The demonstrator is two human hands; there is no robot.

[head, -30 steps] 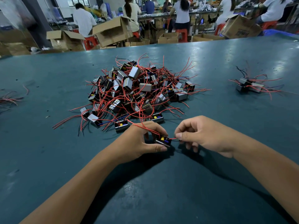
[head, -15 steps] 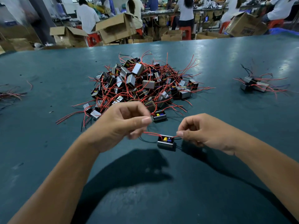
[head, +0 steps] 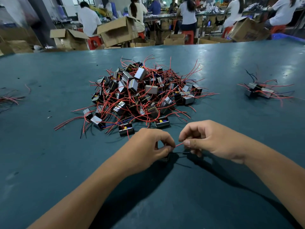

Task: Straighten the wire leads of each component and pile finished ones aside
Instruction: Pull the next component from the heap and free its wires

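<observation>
A big heap of small boxy components (head: pixel 142 95) with tangled red wire leads lies in the middle of the green table (head: pixel 214 187). In front of it my left hand (head: pixel 148 149) grips one component (head: pixel 165 157), which is mostly hidden under its fingers. My right hand (head: pixel 209 139) pinches that component's red lead (head: pixel 179 144) between thumb and forefinger, just right of the left hand. A thin black lead (head: pixel 181 152) runs between the hands lower down. A small pile of a few components (head: pixel 259 90) sits far right.
Loose red wires (head: pixel 11 98) lie at the table's left edge. Two single components (head: pixel 126 128) (head: pixel 162 122) sit just ahead of my hands. Beyond the table's far edge stand open cardboard boxes (head: pixel 117 31), red stools and seated people at benches.
My left hand came back down from pulling a lead up and left, and now closes over the component. The right hand shifted from the component's edge to pinching the red lead.
</observation>
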